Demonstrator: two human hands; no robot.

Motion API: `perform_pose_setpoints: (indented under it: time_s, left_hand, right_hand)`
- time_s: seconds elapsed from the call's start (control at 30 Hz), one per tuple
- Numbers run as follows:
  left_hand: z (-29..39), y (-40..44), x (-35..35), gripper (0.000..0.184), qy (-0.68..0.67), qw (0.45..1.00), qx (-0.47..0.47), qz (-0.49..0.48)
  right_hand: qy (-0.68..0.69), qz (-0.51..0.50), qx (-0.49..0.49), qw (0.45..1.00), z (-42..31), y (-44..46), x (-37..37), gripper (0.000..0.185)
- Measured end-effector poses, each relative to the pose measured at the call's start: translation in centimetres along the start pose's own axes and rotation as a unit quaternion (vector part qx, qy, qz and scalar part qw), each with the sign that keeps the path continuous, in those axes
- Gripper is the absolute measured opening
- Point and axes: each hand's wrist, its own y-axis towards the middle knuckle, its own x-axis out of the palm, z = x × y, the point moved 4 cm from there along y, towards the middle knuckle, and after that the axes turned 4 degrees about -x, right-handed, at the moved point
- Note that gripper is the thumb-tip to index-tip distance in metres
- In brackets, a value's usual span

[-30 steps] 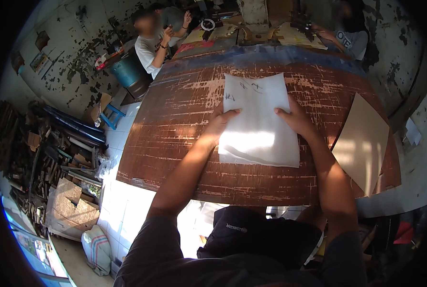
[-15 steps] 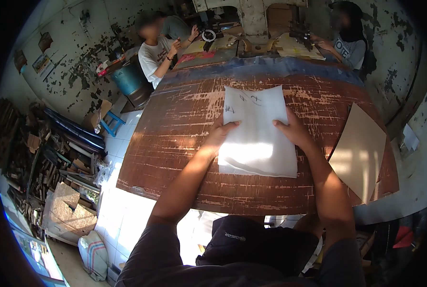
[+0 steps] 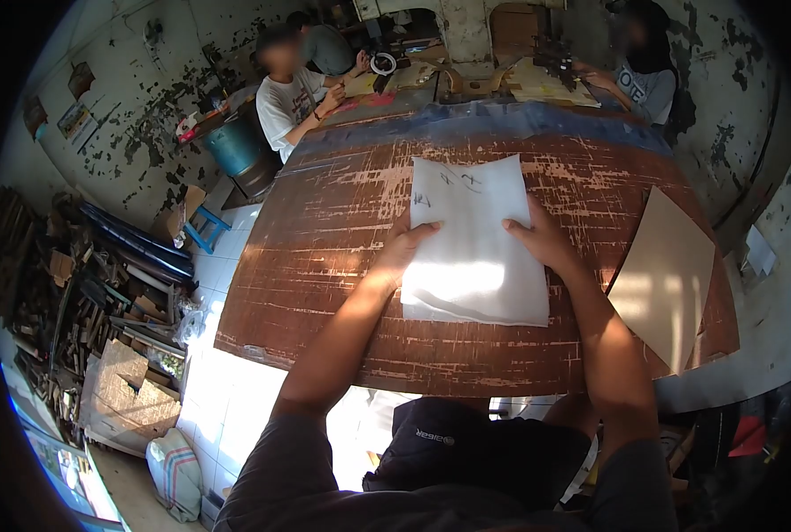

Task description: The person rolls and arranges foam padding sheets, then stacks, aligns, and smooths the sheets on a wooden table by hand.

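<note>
White sheets (image 3: 475, 239) with dark handwriting near the top are held over the worn brown table (image 3: 325, 257), with a bright patch of sunlight across their lower half. My left hand (image 3: 404, 242) grips the left edge, its thumb on top and its fingers hidden beneath. On the opposite edge my right hand (image 3: 542, 235) holds in the same way, thumb on top. The bottom edges of the sheets are slightly offset. To the right of my right arm lies a tan board (image 3: 666, 279) on the table.
Two people (image 3: 285, 93) are beyond the table at the back left, and another person (image 3: 646, 80) is at the back right. Bluish plastic (image 3: 502, 122) covers the table's far edge. A blue stool (image 3: 207, 229), a blue drum (image 3: 236, 146) and piled scraps (image 3: 85, 301) stand left.
The view has tilted, so the table and sheets appear slightly lower than at first. Both hands keep their hold on the sheets. The person in white at the back left has lowered their hands.
</note>
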Motion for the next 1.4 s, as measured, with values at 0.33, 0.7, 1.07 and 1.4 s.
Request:
perform_pose_setpoints:
  time_s: [0.33,0.7,1.07,1.4]
  left_hand:
    - [-0.1,0.1,-0.2,0.05,0.01,1.0,0.005,0.001]
    - [-0.2,0.2,-0.4,0.047,0.01,1.0,0.0,0.005]
    - [-0.3,0.3,-0.6,0.047,0.008,1.0,0.006,0.002]
    - [-0.3,0.3,-0.5,0.046,0.003,1.0,0.005,0.006]
  right_hand:
    - [-0.007,0.001,0.009,1.0,0.4,0.0,0.0,0.061]
    - [-0.018,0.001,0.018,1.0,0.8,0.2,0.0,0.065]
    - [-0.021,-0.003,-0.001,1.0,1.4,0.4,0.0,0.066]
    - [-0.022,0.001,0.012,1.0,0.9,0.2,0.0,0.065]
